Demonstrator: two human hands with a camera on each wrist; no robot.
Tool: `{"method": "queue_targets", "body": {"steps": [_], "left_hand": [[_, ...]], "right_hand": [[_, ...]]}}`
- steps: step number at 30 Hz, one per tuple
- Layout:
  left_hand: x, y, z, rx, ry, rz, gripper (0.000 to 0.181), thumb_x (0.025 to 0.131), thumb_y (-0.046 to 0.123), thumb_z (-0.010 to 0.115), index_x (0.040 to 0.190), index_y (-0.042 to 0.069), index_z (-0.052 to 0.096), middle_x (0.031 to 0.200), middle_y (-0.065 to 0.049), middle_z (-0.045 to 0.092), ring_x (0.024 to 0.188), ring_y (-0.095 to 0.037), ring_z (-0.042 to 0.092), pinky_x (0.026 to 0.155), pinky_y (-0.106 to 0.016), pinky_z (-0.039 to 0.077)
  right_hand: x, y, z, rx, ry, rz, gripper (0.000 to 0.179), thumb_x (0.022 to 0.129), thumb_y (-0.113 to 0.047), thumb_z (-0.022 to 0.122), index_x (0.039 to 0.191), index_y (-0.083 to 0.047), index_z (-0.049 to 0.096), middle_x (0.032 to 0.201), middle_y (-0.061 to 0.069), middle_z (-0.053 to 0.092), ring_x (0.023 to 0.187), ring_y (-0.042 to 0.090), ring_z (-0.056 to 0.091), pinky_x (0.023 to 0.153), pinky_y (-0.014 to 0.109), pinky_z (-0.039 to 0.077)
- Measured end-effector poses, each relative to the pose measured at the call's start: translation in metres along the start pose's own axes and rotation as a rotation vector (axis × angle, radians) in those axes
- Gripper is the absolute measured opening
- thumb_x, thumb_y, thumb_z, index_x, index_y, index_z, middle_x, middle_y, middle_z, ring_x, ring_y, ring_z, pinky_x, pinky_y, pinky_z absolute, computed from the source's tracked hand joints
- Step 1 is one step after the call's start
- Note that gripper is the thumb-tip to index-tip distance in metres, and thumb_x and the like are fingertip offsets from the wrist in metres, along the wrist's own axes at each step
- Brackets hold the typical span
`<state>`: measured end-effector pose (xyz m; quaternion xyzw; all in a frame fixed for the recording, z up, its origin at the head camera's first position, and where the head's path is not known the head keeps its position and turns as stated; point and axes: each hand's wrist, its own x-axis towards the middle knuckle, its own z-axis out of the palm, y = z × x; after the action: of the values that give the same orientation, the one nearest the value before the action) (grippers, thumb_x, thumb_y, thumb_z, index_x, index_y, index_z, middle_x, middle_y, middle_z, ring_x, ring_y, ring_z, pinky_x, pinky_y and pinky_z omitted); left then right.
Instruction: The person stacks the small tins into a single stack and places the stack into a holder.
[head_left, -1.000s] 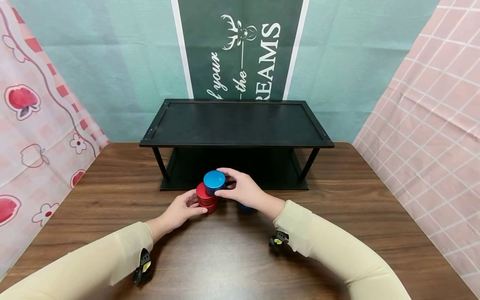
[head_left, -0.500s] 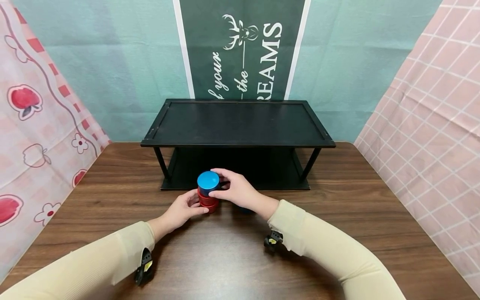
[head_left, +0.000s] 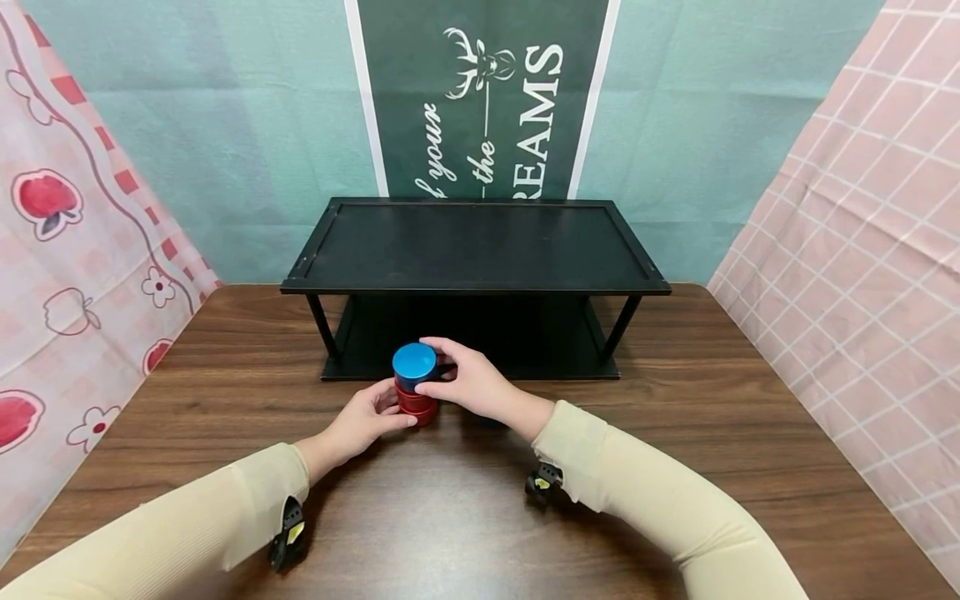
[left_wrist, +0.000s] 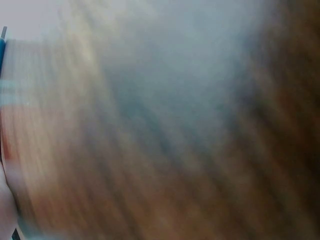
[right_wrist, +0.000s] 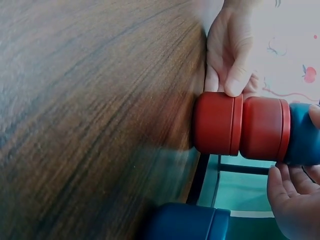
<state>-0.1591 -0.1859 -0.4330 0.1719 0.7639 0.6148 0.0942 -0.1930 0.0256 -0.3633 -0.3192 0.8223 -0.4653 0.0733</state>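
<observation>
Blue canister (head_left: 415, 362), right grip (head_left: 474, 382) pinching it, tops red canisters (head_left: 412, 401), left grip (head_left: 367, 419) pinching the lower, near the shelf's edge (head_left: 558, 378).

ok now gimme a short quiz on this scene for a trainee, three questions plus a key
1. Which hand grips the top blue container? A) left B) right C) neither
2. True or false: the second blue container stands apart from the stack.
3. Put the stack's parts in order, from the bottom up, by colour.

Key:
1. B, the right hand.
2. True; a gap shows between them in the right wrist view.
3. Red, red, blue: the lower red container, the upper red container, then the top blue container.
</observation>
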Motion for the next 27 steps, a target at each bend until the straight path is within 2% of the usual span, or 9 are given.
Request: {"method": "queue_targets", "body": {"steps": [8,14,19,27], "left_hand": [[-0.001,-0.002,0.001,0.016,0.007,0.004,0.062,0.083,0.008,0.07,0.134,-0.007,0.039,0.129,-0.024,0.051,0.119,-0.035,0.049,0.097,-0.038,0.042],[0.0,0.001,0.001,0.029,0.014,-0.003,0.063,0.083,0.01,0.071,0.135,-0.006,0.039,0.129,-0.024,0.051,0.12,-0.035,0.048,0.097,-0.04,0.042],[0.0,0.004,0.001,0.02,0.012,-0.022,0.063,0.083,0.01,0.071,0.136,-0.005,0.039,0.13,-0.023,0.05,0.121,-0.034,0.047,0.098,-0.039,0.041],[0.0,0.002,0.001,0.017,0.009,0.0,0.061,0.084,0.007,0.069,0.135,-0.007,0.039,0.129,-0.025,0.05,0.121,-0.035,0.047,0.098,-0.038,0.041]], "right_hand": [[-0.007,0.005,-0.005,-0.038,-0.053,-0.002,0.077,0.082,-0.023,0.073,0.144,-0.007,0.03,0.135,0.01,0.049,0.118,0.02,0.051,0.091,0.036,0.048],[-0.022,0.01,-0.019,-0.07,-0.039,0.014,0.078,0.082,-0.022,0.073,0.144,-0.007,0.029,0.139,0.008,0.045,0.121,0.021,0.048,0.094,0.044,0.045],[-0.032,0.017,-0.03,-0.093,-0.025,0.023,0.077,0.083,-0.023,0.072,0.144,-0.007,0.029,0.139,0.007,0.046,0.122,0.021,0.047,0.095,0.041,0.044],[-0.048,0.031,-0.043,-0.112,-0.006,0.071,0.076,0.084,-0.025,0.071,0.144,-0.004,0.029,0.141,0.009,0.043,0.126,0.025,0.041,0.1,0.047,0.039]]}}
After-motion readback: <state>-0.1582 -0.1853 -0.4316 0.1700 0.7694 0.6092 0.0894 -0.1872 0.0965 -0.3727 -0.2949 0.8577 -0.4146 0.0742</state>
